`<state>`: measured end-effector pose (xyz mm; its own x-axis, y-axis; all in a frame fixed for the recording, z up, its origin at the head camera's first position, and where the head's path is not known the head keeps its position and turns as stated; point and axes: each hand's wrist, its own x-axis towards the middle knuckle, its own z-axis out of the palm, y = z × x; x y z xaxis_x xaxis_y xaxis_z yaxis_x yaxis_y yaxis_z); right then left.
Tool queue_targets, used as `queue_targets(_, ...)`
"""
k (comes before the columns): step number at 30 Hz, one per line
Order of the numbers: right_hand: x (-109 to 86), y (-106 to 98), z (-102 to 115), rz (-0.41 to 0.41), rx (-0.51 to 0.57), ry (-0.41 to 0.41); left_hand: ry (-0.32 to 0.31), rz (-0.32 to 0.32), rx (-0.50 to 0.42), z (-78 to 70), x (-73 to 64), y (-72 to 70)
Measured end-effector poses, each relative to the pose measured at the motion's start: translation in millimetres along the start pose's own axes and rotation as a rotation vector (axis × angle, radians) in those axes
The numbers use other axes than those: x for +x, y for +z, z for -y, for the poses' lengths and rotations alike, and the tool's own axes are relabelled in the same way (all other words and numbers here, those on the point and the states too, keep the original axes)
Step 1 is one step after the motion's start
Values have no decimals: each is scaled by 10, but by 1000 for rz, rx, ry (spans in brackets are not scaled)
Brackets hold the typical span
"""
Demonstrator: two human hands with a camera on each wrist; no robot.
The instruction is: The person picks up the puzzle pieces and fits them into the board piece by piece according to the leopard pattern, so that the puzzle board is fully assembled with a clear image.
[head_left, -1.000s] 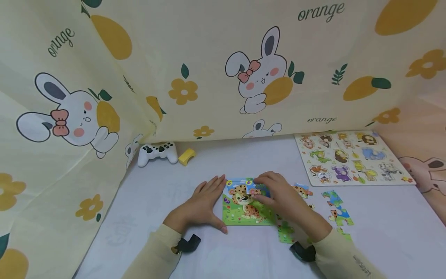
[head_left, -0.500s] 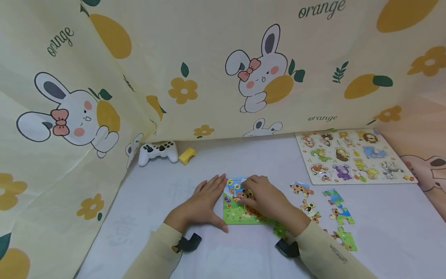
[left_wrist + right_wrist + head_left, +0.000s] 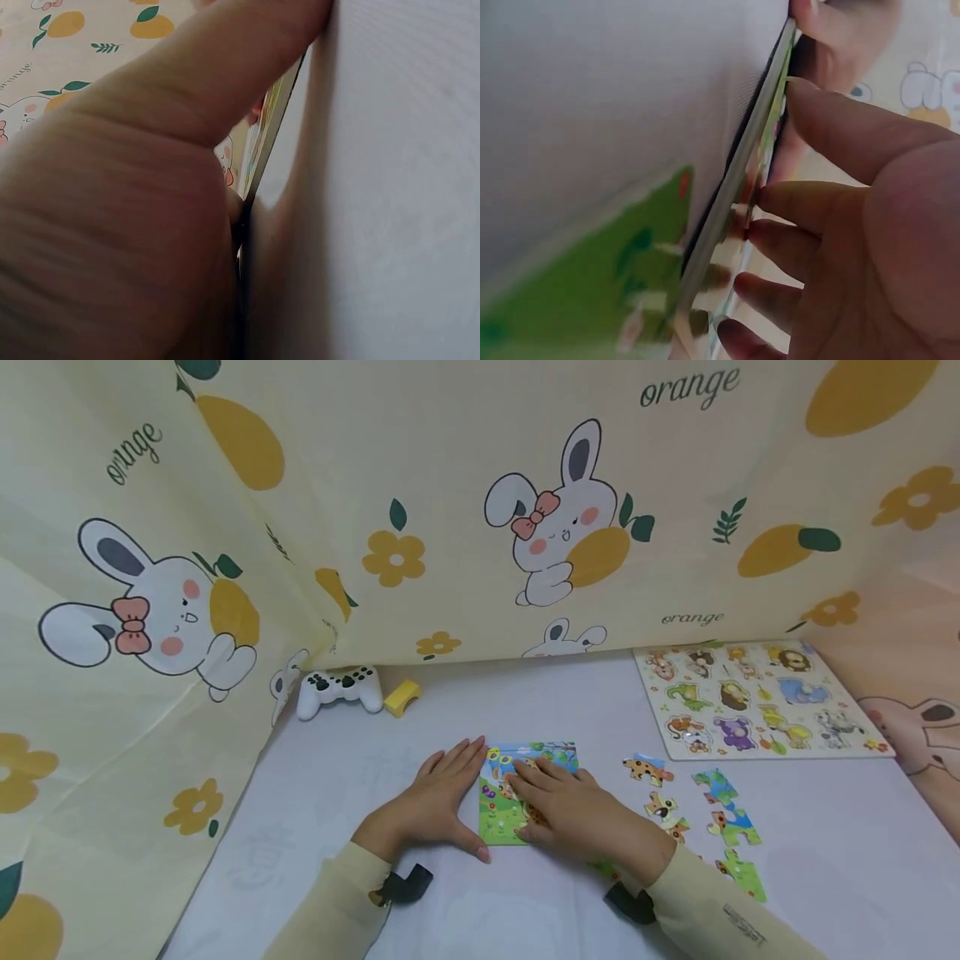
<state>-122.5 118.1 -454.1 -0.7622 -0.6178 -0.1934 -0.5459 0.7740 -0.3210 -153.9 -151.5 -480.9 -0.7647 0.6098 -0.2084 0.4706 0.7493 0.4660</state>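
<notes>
Downward, hands [image 3: 431,803] [image 3: 577,810] spread, right fingers [image 3: 538,781] on puzzle [image 3: 498,820]

The left hand [image 3: 435,806] touches the left side of the puzzle board [image 3: 497,825], while the right hand [image 3: 577,814] lies over it, near some loose pieces [image 3: 742,825].

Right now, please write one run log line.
left hand: at left edge of puzzle board; right hand: touching it; loose pieces: right of board

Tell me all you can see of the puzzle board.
The board looks square and stiff, with a pale edge. Its picture shows blue sky, green grass and orange spotted parts, much hidden. It lies flat on the white surface, the left hand at its left edge, the right hand on top.
</notes>
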Motion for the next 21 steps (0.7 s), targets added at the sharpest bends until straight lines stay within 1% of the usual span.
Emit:
queue_targets(7,153,-39,70,31,3,-22,13,0,8,14,4,5)
queue_targets(14,204,-56,71,54,16,-20,18,1,9,7,-6,-3)
queue_targets(18,197,-34,19,42,86,-40,19,2,16,21,-3,2)
queue_targets(21,181,-10,-44,16,176,-63,25,-1,18,35,2,13)
